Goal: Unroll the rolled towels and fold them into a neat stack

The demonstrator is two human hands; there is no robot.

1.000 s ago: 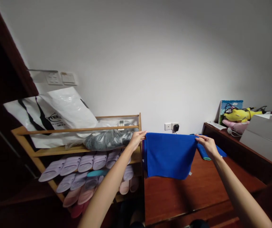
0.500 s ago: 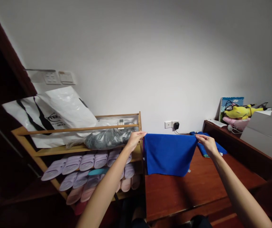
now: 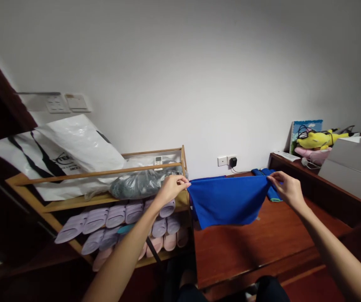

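Observation:
A blue cloth [image 3: 231, 201] hangs stretched between my two hands over the reddish-brown wooden table [image 3: 246, 251]. My left hand [image 3: 172, 188] pinches its upper left corner, close to the end of the shoe rack. At the upper right corner, my right hand [image 3: 286, 188] grips it between thumb and fingers. The top edge is nearly straight, and the lower part drapes down near the tabletop. Behind my right hand lies another blue cloth [image 3: 273, 195], folded, partly hidden.
The wooden shoe rack [image 3: 42, 209] on the left holds purple slippers [image 3: 116, 217], a white bag [image 3: 82, 142] and a remote control [image 3: 158, 162]. A black plug [image 3: 233, 161] sits in the wall. On the right are a yellow plush toy [image 3: 315, 141] and white boxes [image 3: 350, 176].
My hands have moved slightly apart with the cloth between them, pulling its top edge wider. The cloth now hangs shorter and more slanted. The camera view has shifted a little.

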